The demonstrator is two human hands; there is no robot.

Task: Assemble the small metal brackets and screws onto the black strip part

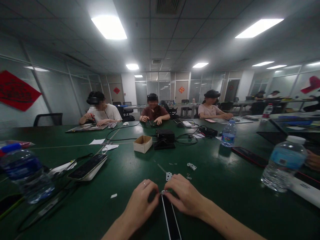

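Note:
A long dark slab with white edges [171, 218], phone-like in shape, lies on the green table and runs toward me past the bottom of the view. At its far end my left hand [143, 201] is closed, thumb and fingers pinched together, a ring on one finger. My right hand [185, 196] is closed just across from it, fingers bent over the same end. A small pale bit shows between the fingertips, too small and covered to name. Just beyond my right hand lies a small white piece with dark holes [169, 176]; a similar white piece [191, 166] rests farther off.
An open cardboard box [143, 144] and a black device [165, 138] stand ahead. A phone [88, 166] lies at left. Water bottles [26, 173] [285, 163] flank me. A white scrap [113, 195] lies near my left hand. Several people sit across the table.

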